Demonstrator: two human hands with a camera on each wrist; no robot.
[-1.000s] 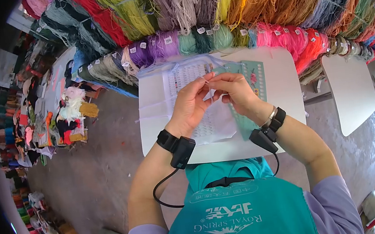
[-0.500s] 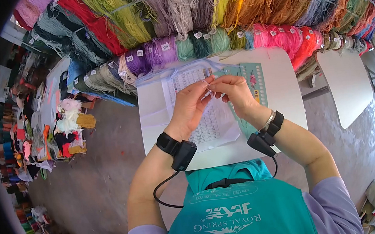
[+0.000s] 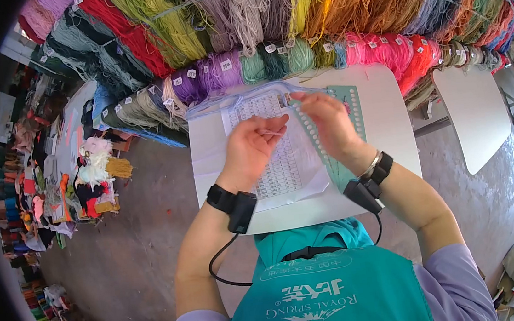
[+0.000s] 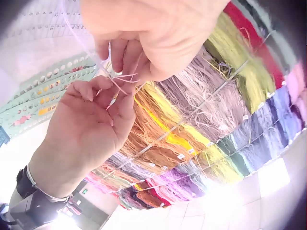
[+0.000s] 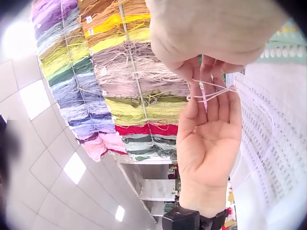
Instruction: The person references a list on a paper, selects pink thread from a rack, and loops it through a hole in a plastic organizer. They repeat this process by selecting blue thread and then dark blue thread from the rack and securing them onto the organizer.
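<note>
A worker in a teal apron [image 3: 316, 293] with white lettering handles a thin, pale lilac thread [image 3: 273, 132] above a white tabletop [image 3: 387, 136]. The left hand [image 3: 253, 151], palm turned up and fingers partly bent, grips the thread, which crosses its fingers; the right hand [image 3: 331, 125] pinches it between thumb and fingertip. Beneath them lie a white printed chart sheet [image 3: 281, 182] and, overlapping its right side, a pale green card with punched holes [image 3: 356, 127]. The tabletop shows white surface to the card's right, out to its rounded edge. Grey floor [image 3: 139, 237] stretches left of it; a second white table [image 3: 477, 116] stands apart at right. Bundles of coloured yarn [image 3: 384, 51] line the far edge, with more skeins hanging behind.
</note>
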